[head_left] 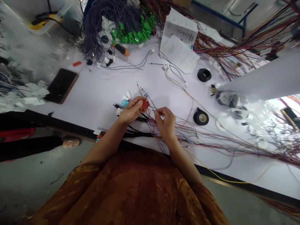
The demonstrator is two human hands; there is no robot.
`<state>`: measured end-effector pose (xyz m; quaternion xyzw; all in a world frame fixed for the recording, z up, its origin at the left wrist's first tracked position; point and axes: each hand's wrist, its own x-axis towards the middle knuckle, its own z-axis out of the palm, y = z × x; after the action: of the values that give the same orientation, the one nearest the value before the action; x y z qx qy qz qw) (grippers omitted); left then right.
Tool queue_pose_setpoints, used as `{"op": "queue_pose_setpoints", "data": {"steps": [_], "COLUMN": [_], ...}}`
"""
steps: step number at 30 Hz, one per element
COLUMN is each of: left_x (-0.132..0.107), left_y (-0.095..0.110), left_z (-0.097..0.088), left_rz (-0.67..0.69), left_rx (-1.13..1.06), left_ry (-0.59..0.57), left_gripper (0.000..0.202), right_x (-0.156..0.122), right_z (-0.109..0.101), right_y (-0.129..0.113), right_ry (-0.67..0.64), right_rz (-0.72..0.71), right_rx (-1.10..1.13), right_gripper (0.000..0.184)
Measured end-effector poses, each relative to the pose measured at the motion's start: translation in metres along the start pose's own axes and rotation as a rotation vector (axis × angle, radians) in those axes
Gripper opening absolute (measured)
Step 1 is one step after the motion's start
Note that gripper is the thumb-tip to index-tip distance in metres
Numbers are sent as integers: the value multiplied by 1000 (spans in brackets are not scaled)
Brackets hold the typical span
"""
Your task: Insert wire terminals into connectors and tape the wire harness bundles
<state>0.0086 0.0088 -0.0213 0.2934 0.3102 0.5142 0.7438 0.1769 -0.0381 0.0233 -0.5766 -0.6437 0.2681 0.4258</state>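
Note:
My left hand (pixel 131 110) is closed round a small red connector (pixel 145 104), held just above the white table (pixel 98 90). My right hand (pixel 165 121) pinches a thin wire (pixel 153 109) whose end points at the red connector. Below both hands lies a bundle of coloured wires (pixel 192 134) that fans out to the right, with black sleeved cables (pixel 138 134) running to the left. Blue and white connectors (pixel 124 101) lie just left of my left hand.
A dark phone (pixel 61 85) lies at the left. Two black tape rolls (pixel 201 117) (pixel 204 75) sit right of the hands, papers (pixel 179 40) behind. Green connectors (pixel 134 32) and purple wires (pixel 103 22) are heaped at the back. Clear plastic bags (pixel 231 99) lie at the right.

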Motion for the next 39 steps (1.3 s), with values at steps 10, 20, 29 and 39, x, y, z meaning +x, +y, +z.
{"op": "queue_pose_setpoints", "data": {"steps": [10,20,29,39], "left_x": [-1,-1,-1,-2], "left_y": [1,0,-2,2], "left_z": [-2,-3,-3,4], "left_rz": [-32,12,46,49], "left_rx": [-63,41,117,133], "left_ry": [23,-26,-44,-20], "left_gripper": [16,25,25,27], "right_x": [9,1,6,12], "right_z": [10,4,2,2], "right_y": [-2,4,6,13], "right_ry": [24,34,13,-42], "right_rz": [-30,3,30,53], "right_rx": [-31,-23,40,52], "right_gripper": [17,17,17,15]}}
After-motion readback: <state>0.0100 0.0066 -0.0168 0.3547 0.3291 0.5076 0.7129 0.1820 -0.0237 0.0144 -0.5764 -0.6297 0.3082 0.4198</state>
